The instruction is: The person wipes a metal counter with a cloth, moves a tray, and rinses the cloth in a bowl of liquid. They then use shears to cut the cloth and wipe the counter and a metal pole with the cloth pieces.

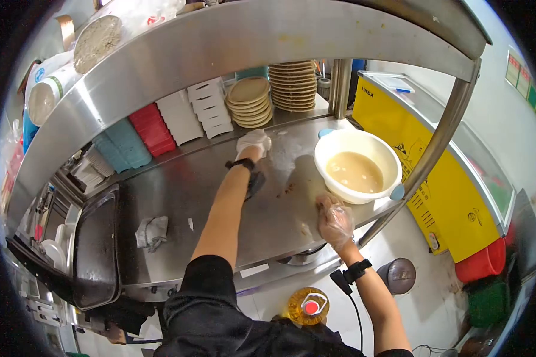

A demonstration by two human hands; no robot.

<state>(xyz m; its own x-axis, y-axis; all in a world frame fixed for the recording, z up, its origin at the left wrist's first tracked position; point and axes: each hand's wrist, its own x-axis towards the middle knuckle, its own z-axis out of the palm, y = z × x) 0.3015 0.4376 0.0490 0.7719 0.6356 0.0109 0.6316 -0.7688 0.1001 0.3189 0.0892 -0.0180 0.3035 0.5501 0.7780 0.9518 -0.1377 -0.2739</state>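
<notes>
Head view: the left hand (254, 144) and right hand (336, 221) are well apart over a steel counter (178, 202), with a white basin (364, 143) just beside the right one.
Left hand is at the far side, near a short stack of plates (248, 101); white material covers it, and I cannot tell whether its fingers grip anything; right hand, in clear plastic, is near the front edge, fingers curled, its grip also unclear; the basin, holding cloudy liquid, stands beyond it and slightly rightward; a crumpled cloth (152, 232) lies left of both hands.
</notes>
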